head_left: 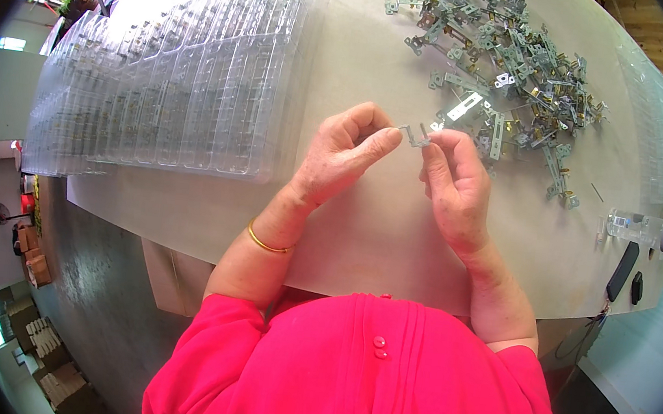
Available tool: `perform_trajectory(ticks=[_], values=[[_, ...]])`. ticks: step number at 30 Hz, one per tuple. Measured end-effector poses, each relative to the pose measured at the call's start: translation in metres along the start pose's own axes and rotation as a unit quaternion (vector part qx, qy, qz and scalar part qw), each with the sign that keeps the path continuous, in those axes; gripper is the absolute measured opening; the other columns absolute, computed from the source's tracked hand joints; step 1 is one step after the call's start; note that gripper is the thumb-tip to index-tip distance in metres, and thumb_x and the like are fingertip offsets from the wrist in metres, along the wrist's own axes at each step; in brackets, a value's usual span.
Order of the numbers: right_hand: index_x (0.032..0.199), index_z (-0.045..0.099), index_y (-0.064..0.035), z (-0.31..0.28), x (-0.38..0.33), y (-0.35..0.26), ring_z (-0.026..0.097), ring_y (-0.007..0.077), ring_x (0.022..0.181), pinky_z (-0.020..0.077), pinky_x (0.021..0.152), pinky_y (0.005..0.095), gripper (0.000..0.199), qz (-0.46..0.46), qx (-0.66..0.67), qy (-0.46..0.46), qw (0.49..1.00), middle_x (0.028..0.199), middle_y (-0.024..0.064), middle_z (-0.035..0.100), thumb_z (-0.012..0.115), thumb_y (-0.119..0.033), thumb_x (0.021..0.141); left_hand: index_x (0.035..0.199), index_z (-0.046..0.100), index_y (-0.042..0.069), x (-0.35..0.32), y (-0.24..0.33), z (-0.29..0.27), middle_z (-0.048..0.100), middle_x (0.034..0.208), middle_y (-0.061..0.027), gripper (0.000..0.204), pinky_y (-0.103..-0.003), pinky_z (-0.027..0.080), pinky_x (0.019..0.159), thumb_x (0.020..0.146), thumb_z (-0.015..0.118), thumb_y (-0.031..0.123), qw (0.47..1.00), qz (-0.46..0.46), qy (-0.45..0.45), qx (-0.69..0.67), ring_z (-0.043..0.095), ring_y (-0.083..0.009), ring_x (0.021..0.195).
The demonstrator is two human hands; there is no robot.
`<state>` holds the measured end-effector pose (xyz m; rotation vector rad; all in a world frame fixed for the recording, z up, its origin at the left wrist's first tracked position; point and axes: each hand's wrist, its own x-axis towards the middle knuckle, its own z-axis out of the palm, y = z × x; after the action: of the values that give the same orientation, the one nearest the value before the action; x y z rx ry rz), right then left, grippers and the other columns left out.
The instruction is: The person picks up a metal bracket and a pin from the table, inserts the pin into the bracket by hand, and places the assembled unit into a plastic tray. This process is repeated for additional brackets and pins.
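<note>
The person's left hand [345, 155] and right hand [453, 184] are raised over the middle of the table [361, 235], close together. Between them they hold one small grey metal bracket [416, 133], a thin bent piece. The left hand pinches its left end between thumb and forefinger, with the remaining fingers curled into the palm. The right hand pinches the other end with its fingertips, forefinger extended along the piece. The bracket sits clear of the table surface, held between the two sets of fingertips.

A thin gold bangle [266, 242] circles the left wrist. The sleeves and front of a bright pink garment [361, 374] fill the lower part of the view.

Beyond the right hand, toward the far right of the table, lies a loose heap of similar metal parts [511, 64], grey with some brass-coloured pieces, tangled together. A few stray pieces lie just beside the right hand's fingertips.

To the left of the left hand stands a long row of clear plastic trays [174, 83], stacked on edge and reaching toward the far left corner of the table. More clear plastic lies along the right edge. Near the right rim rest a small clear container [632, 226] and a dark, narrow object [623, 271]; their kind cannot be determined.
</note>
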<state>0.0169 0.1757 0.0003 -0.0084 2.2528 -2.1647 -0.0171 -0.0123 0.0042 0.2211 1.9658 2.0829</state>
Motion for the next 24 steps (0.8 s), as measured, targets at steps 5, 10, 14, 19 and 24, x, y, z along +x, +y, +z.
perform_trajectory(ticks=[5,10,14,19,24], values=[[0.114,0.058,-0.0038,-0.003,0.001,-0.008,0.056,0.0075,0.070,0.0475,0.063,0.0233,0.014,0.044,0.059,-0.033,0.997,0.084,0.0004,0.062,0.053,-0.012,0.105,0.090,0.061,0.003,0.000,0.000,-0.001,0.049,0.075,0.0069,0.021,-0.021,0.031,0.058,0.097,0.069,0.021,0.999,0.001,-0.011,0.036,0.038,-0.0028,0.068],[0.113,0.060,-0.0050,-0.011,0.005,-0.008,0.059,0.0092,0.074,0.0499,0.068,0.0250,0.014,0.130,0.166,-0.080,0.974,0.088,0.0016,0.064,0.052,-0.013,0.104,0.089,0.062,0.003,0.000,0.000,-0.008,0.050,0.075,0.0066,0.022,-0.022,0.032,0.059,0.097,0.069,0.022,0.997,-0.005,-0.029,0.073,0.039,-0.0032,0.069],[0.108,0.061,-0.0051,-0.014,0.005,-0.003,0.060,0.0088,0.077,0.0499,0.069,0.0259,0.013,0.113,0.135,-0.077,0.981,0.091,0.0008,0.064,0.055,-0.015,0.103,0.089,0.061,0.003,0.000,0.003,-0.010,0.049,0.074,0.0066,0.024,-0.023,0.032,0.058,0.096,0.070,0.024,0.994,-0.036,-0.085,0.065,0.040,-0.0036,0.068],[0.106,0.061,-0.0064,-0.011,0.003,0.000,0.059,0.0079,0.080,0.0489,0.072,0.0246,0.011,0.065,0.084,-0.062,0.992,0.097,0.0003,0.064,0.057,-0.016,0.103,0.088,0.061,0.003,-0.001,0.001,-0.009,0.049,0.073,0.0068,0.028,-0.023,0.031,0.057,0.096,0.071,0.027,0.985,-0.048,-0.149,0.073,0.039,-0.0034,0.067],[0.105,0.060,-0.0053,-0.011,0.003,-0.006,0.059,0.0102,0.096,0.0483,0.085,0.0268,0.004,-0.084,0.096,-0.025,0.992,0.108,0.0041,0.063,0.058,-0.007,0.102,0.089,0.062,0.004,0.004,0.004,-0.009,0.047,0.068,0.0074,0.030,-0.021,0.028,0.052,0.098,0.068,0.032,0.991,-0.088,-0.103,0.013,0.037,-0.0018,0.060]])
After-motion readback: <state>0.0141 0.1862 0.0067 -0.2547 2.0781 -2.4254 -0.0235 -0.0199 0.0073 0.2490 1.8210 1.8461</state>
